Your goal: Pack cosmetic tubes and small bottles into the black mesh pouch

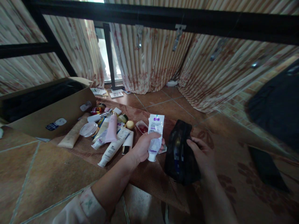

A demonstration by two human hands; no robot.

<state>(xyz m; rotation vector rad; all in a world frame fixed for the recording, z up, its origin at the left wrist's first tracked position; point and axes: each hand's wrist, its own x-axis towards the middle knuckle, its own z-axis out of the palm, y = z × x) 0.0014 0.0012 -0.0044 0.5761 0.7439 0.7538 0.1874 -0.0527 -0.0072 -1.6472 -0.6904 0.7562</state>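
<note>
In the middle of the head view, my left hand is closed around a white squeeze tube with purple lettering, its cap pointing down towards me. To the right, my right hand grips the right edge of a black mesh pouch. The pouch's top gapes a little, and something with blue and white marks shows dimly inside. Left of my left hand lies a heap of cosmetics: a pink tube, a white tube, a beige tube and a round clear-lidded jar.
A cardboard box holding dark stuff stands at the left. Everything rests on a brown mat over floor tiles. A dark flat phone-like slab lies at the right. Pleated curtains hang behind a dark metal bar.
</note>
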